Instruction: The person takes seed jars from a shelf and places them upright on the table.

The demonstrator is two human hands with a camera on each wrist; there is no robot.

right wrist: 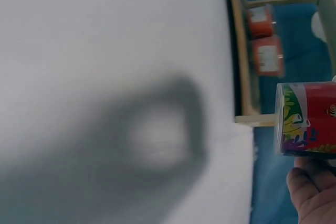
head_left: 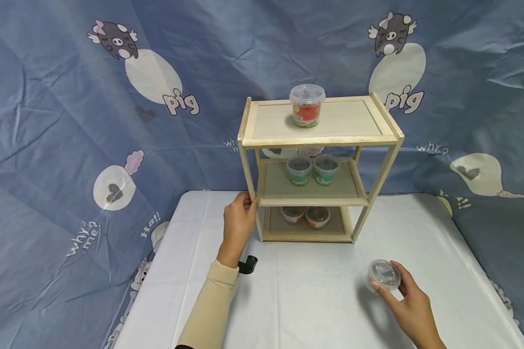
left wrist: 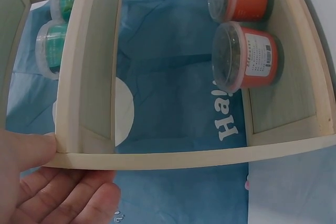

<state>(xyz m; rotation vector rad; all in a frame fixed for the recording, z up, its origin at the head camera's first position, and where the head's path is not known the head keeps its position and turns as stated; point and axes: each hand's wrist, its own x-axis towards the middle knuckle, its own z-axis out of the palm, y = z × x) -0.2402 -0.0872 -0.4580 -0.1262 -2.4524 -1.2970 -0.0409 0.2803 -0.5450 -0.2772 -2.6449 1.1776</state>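
My left hand point(head_left: 237, 223) pinches the front left post of a three-tier wooden shelf point(head_left: 310, 142) at middle-board height. In the left wrist view the thumb is on one side of the post point(left wrist: 210, 157) and the fingers on the other. My right hand point(head_left: 412, 308) holds a lidded clear plastic tub point(head_left: 384, 275) above the table, right of the shelf's front. The right wrist view shows its red printed label point(right wrist: 317, 119); there, part of the right hand point(right wrist: 315, 192) is cut off by the frame edge.
One red-labelled tub point(head_left: 307, 106) stands on the top board. Two green-labelled tubs point(head_left: 325, 169) share the middle board, and two red ones point(head_left: 318, 217) the bottom. The shelf stands on a white-covered table point(head_left: 305, 291) before a blue printed cloth point(head_left: 209, 87).
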